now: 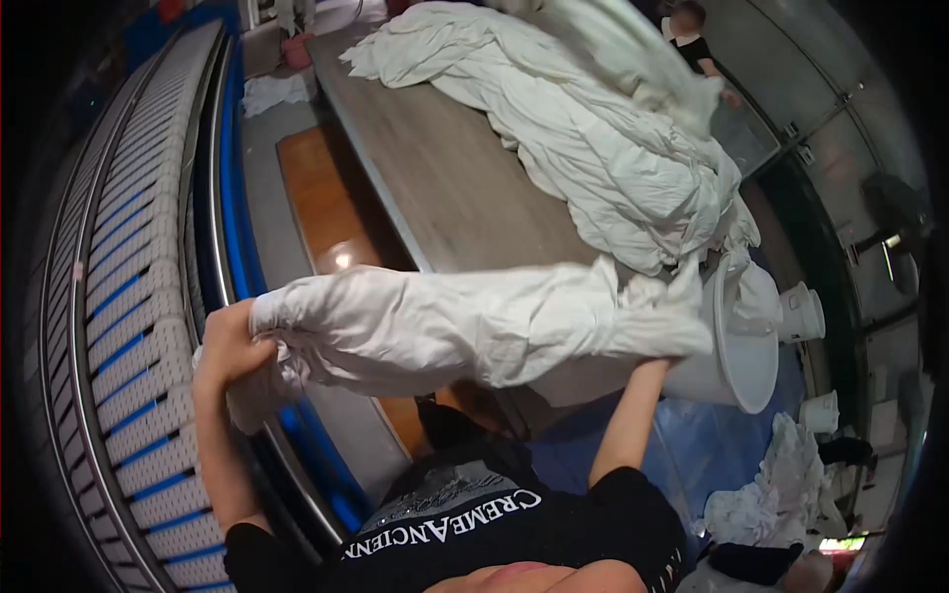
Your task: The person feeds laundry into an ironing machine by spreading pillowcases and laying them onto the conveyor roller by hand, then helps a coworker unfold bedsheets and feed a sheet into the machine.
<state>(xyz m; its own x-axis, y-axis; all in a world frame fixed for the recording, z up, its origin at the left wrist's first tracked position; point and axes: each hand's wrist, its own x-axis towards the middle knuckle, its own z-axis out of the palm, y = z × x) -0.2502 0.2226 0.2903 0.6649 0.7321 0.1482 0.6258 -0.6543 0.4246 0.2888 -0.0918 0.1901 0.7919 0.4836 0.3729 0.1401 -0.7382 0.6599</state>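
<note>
A folded, bunched white cloth sheet (425,321) stretches across in front of my chest, held up between both hands. My left hand (232,346) is closed around its left end, close to the slatted conveyor. At the other end my right hand (654,366) grips the gathered cloth; its fingers are mostly hidden behind the fabric. Beyond the sheet, a large heap of white linen (593,148) lies on the grey-brown table (445,158), its upper part blurred. Just right of my right hand stands a white bucket (746,356) with cloth hanging over its rim.
On the left runs a slatted conveyor (129,296) with a metal rail (219,178). An orange-brown panel (316,188) shows between it and the table. More white buckets (801,314) and piled linen (781,484) are at right. A person (689,40) stands beyond the heap.
</note>
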